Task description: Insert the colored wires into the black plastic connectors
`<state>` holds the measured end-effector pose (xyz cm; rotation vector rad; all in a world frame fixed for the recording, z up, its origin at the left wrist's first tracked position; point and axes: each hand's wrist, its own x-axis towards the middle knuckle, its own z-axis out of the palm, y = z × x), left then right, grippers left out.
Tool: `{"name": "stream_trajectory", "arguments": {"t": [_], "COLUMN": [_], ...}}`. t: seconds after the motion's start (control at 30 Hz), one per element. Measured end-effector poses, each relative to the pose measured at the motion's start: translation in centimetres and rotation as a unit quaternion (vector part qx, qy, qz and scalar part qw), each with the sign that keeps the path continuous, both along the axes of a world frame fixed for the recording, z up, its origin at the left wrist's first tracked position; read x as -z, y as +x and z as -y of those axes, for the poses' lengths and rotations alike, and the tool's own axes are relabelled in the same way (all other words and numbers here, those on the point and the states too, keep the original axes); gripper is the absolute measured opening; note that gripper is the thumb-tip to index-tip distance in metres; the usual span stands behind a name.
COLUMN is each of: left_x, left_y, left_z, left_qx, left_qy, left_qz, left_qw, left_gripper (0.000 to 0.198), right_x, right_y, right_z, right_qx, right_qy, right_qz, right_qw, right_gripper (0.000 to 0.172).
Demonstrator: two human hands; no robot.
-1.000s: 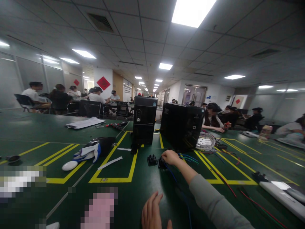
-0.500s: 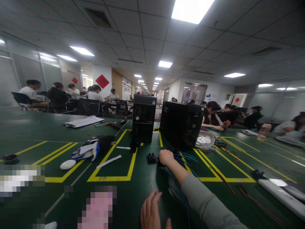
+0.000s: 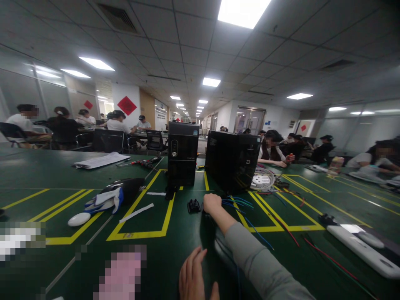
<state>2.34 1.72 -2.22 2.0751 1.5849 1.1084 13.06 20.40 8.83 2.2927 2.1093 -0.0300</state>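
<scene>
Right hand [image 3: 212, 203]: stretched far out over the green table [image 3: 46, 175], knuckles up, fist curled down. It is closed on a small black part [image 3: 203, 208], most of which is hidden under the fingers.
Left hand [image 3: 195, 278]: at the near edge, flat on the table, fingers loosely spread, holding nothing.
Part, position: mid-table, just near of the right-hand black tower [image 3: 233, 160] and just right of a loose black connector block [image 3: 193, 206]. The two look barely apart.
Part, look: dark, blocky, plastic by the sheen; detail too small to read.
Blue wires [image 3: 242, 204]: fan out right of the fist, and one trails nearward across the yellow tape line [image 3: 259, 228]. Cannot tell whether they join the part.
Step, judged: grasp made; the part seems to sit on the table.
Next move, judged: calls for a firm pinch and slack in the wires, clear of the tower and fan grille [image 3: 261, 180].
Surrounds: second tower [image 3: 182, 154] to the left; gloves [image 3: 106, 199] further left.
</scene>
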Motion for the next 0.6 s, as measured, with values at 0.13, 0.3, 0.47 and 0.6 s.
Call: {"name": "stream_trajectory", "arguments": {"t": [0.13, 0.3, 0.47, 0.6], "left_x": [0.1, -0.2, -0.7, -0.9], "left_y": [-0.2, -0.2, -0.2, -0.2], "left_z": [-0.1, 0.0, 0.1, 0.1], "left_qx": [0.010, 0.009, 0.012, 0.013], "left_qy": [0.010, -0.002, -0.029, -0.042], "left_qz": [-0.011, -0.024, -0.037, -0.038], "left_qw": [1.000, 1.000, 0.999, 0.998], "left_gripper": [0.064, 0.064, 0.064, 0.063], "right_x": [0.6, 1.1, 0.7, 0.4], "right_y": [1.1, 3.3, 5.6, 7.1], "right_z": [0.0, 0.0, 0.0, 0.3], "right_qx": [0.012, 0.028, 0.040, 0.049], "right_qy": [0.014, 0.027, 0.034, 0.050], "right_qz": [0.029, 0.053, 0.067, 0.067], "right_qw": [0.999, 0.998, 0.996, 0.995], "right_gripper": [0.029, 0.030, 0.030, 0.030]}}
